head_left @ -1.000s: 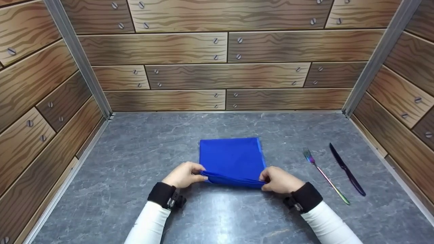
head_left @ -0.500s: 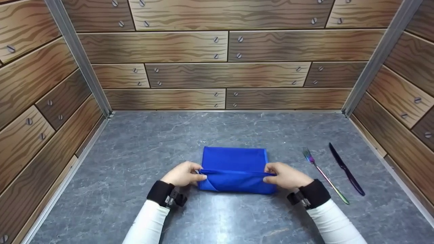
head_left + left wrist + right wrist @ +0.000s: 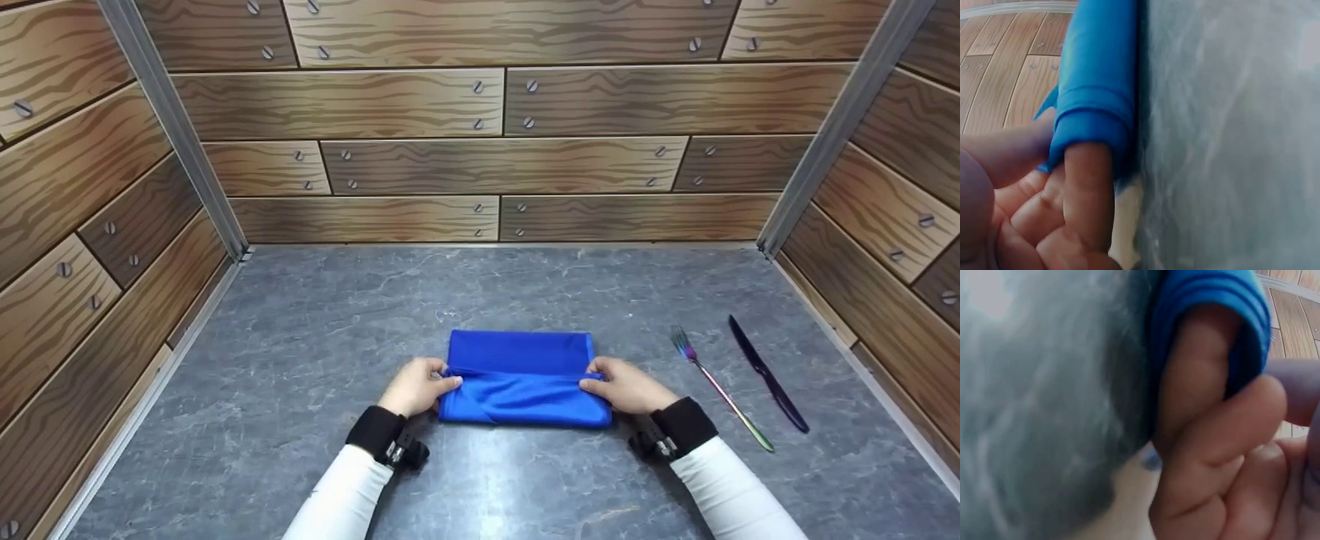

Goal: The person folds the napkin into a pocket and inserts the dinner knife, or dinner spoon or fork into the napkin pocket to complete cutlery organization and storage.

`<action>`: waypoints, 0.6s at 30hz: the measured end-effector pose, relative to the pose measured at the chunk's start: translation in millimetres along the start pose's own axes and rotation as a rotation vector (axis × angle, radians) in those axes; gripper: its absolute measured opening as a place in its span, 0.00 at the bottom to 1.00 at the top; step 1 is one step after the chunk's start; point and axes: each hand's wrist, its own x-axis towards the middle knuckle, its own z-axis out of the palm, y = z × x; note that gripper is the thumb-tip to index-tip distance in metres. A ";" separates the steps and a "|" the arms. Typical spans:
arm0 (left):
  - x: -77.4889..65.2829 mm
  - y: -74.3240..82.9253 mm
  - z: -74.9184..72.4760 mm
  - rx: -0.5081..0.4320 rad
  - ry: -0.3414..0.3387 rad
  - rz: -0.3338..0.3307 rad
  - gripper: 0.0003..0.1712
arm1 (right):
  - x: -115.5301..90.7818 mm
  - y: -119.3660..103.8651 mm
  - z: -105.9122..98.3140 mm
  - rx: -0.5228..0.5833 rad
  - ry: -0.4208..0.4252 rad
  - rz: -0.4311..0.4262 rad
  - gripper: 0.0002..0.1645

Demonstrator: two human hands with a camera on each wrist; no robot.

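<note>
A folded blue cloth (image 3: 525, 401) lies in the middle of the table in the head view, its near part turned up over the rest and wrinkled. My left hand (image 3: 414, 385) pinches the left end of the turned-up edge, thumb on top. At the opposite end, my right hand (image 3: 628, 386) pinches the same edge. In the left wrist view, one finger (image 3: 1088, 194) reaches inside the rolled fold of the cloth (image 3: 1098, 62). The right wrist view likewise has a finger (image 3: 1199, 365) tucked into the curled cloth end (image 3: 1213, 289), its tip hidden.
Right of the cloth lie a rainbow-coloured fork (image 3: 720, 388) and a dark purple knife (image 3: 769, 375), both slanted. Wood-patterned walls (image 3: 480, 169) enclose the grey marbled table (image 3: 315, 315) at the back and both sides.
The near edge of the cloth has come up and over, away from me, so the fold now covers its near half. Both hands have kept their pinch; fork and knife stay put.
</note>
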 end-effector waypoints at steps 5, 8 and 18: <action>-2.0 3.1 1.5 0.106 0.063 -0.024 0.20 | -25.0 -52.7 -12.9 0.138 -0.050 0.070 0.13; -2.9 4.6 0.9 0.117 0.080 -0.052 0.23 | -34.7 -73.5 -17.3 0.211 -0.065 0.118 0.17; -4.2 5.5 -0.6 0.128 0.107 -0.095 0.20 | -8.6 -28.0 -4.3 0.045 0.026 0.198 0.25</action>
